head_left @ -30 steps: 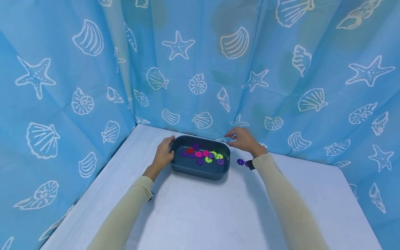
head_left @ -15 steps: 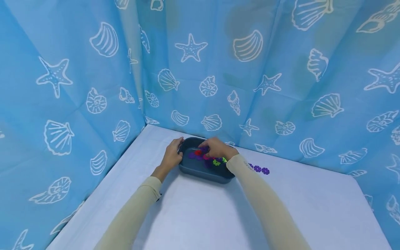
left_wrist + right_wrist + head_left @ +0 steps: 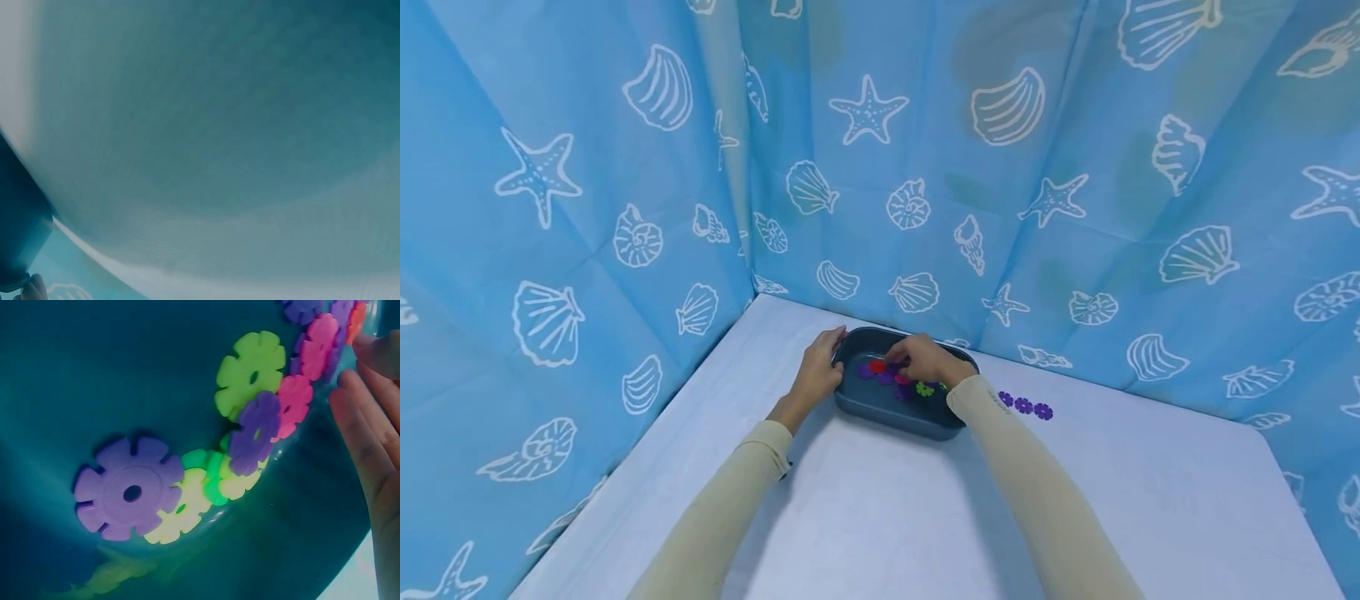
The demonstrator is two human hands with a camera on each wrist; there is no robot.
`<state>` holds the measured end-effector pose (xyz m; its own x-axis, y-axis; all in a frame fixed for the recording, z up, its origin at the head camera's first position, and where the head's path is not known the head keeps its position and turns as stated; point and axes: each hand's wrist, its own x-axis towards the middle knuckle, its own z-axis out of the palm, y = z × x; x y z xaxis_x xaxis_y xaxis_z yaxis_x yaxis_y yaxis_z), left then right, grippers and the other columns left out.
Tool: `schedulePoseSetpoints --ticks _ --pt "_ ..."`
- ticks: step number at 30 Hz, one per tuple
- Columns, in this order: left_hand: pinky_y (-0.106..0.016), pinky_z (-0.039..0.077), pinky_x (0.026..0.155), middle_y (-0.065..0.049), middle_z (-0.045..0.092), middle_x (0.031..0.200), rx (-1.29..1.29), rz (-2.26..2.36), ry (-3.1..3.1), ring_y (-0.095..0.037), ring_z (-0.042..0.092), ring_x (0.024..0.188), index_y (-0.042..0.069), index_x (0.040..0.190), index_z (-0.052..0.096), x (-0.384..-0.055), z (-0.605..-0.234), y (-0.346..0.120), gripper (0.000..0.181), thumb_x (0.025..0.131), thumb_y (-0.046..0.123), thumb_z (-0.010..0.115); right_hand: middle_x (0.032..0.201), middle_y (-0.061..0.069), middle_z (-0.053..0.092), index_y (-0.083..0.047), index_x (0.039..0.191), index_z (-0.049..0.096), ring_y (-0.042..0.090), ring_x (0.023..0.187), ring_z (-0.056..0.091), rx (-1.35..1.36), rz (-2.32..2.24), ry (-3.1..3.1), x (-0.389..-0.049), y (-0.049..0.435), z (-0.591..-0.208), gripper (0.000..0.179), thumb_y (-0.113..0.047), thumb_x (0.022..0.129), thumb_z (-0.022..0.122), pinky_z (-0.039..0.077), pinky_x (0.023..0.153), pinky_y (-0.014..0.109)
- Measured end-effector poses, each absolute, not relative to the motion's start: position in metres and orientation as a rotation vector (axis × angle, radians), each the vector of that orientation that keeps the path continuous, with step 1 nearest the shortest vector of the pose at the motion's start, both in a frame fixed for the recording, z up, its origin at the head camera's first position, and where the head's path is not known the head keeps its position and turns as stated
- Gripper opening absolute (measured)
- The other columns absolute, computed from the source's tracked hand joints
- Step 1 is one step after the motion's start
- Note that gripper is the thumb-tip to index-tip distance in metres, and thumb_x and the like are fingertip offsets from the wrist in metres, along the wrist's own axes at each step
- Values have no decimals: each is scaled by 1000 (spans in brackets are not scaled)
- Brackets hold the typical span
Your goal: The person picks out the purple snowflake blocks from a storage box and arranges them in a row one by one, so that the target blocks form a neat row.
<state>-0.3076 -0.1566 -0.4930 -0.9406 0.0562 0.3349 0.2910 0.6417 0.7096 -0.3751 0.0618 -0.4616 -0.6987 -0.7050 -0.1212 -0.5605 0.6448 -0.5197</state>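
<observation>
A dark blue-grey plastic tub (image 3: 887, 421) sits near the table's back edge. My left hand (image 3: 815, 371) grips its left end, thumb outside near the rim. In the left wrist view only some fingertips (image 3: 34, 289) show beside the dark tub wall (image 3: 22, 219). My right hand (image 3: 925, 360) reaches into the tub over notched, flower-shaped plastic discs. Its fingers look fairly straight, and no disc shows between them. Among the discs are a purple disc (image 3: 128, 490), a lime disc (image 3: 250, 375), a pink disc (image 3: 319, 347) and a red disc (image 3: 877, 366). The hand hides some.
Three purple discs (image 3: 1023, 405) lie in a row on the white-covered table (image 3: 880, 517), right of the tub. A blue curtain (image 3: 917, 225) with shell and starfish prints hangs directly behind the table and along its left side.
My right hand has moved left from beyond the tub's right end to inside it, over the discs. The left hand keeps its hold on the tub. The head view has shifted slightly.
</observation>
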Motion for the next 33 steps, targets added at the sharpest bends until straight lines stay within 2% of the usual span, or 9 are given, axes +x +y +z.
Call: schedulePoseSetpoints --ticks 9,13,22,33 --pt "-29 39 110 -17 51 136 -267 -1185 -2609 -26 46 132 -5 142 42 -307 -493 -154 63 83 -17 57 113 8 70 -3 119 69 23 105 64 -1025 -596 2568 -375 60 -466 37 1 82 73 58 88 34" --pt "-29 39 110 -16 50 136 -264 -1185 -2606 -25 46 132 -4 143 42 -307 -491 -155 63 83 -18 57 114 7 70 -4 118 70 21 106 63 -1043 -559 2585 -376 58 -466 38 -4 81 76 56 93 35" --pt "-29 39 110 -17 50 136 -267 -1217 -2590 -25 46 132 -5 143 42 -308 -491 -155 63 83 -18 57 115 7 70 -4 118 70 21 106 64 -1021 -591 2587 -377 57 -470 37 1 81 74 55 94 36" --pt "-29 39 110 -16 50 137 -239 -1192 -2613 -25 46 132 -4 143 42 -307 -491 -156 63 83 -18 57 117 6 68 -7 120 70 18 98 65 -982 -571 2571 -378 57 -475 39 -7 82 77 58 89 33"
